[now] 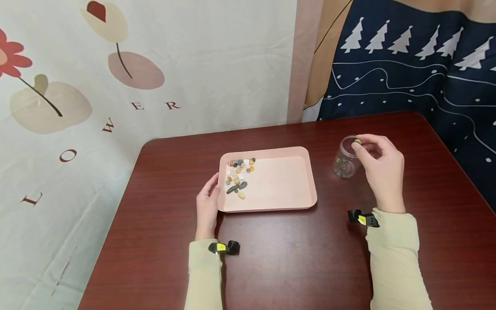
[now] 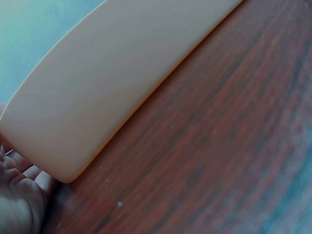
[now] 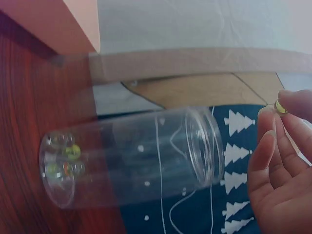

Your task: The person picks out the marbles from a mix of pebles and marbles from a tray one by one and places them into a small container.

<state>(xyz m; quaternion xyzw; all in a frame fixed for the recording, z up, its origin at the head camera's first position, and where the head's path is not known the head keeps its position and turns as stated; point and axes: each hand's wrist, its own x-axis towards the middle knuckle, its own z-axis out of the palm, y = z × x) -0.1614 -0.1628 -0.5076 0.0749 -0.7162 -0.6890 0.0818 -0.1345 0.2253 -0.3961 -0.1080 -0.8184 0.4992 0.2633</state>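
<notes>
My right hand (image 1: pixel 383 170) pinches a small yellow-green marble (image 3: pixel 280 107) between thumb and fingertips, right by the mouth of a clear plastic jar (image 3: pixel 136 161). The jar stands upright on the table, with several glass marbles (image 3: pixel 73 152) at its bottom. My left hand (image 1: pixel 207 209) rests at the left end of a shallow pink tray (image 1: pixel 279 185), its fingers against the outer wall. In the left wrist view, the tray's side hides part of that hand. Pebbles, white pieces and dark stones (image 1: pixel 237 187) lie along the tray's left side.
The reddish-brown wooden table (image 1: pixel 286 258) carries the tray and jar, with the jar to the tray's right. Behind it hang a pale flower-print cloth (image 1: pixel 217 64) and a dark blue cloth (image 1: pixel 387 77) with white trees. Each wrist wears a black camera band.
</notes>
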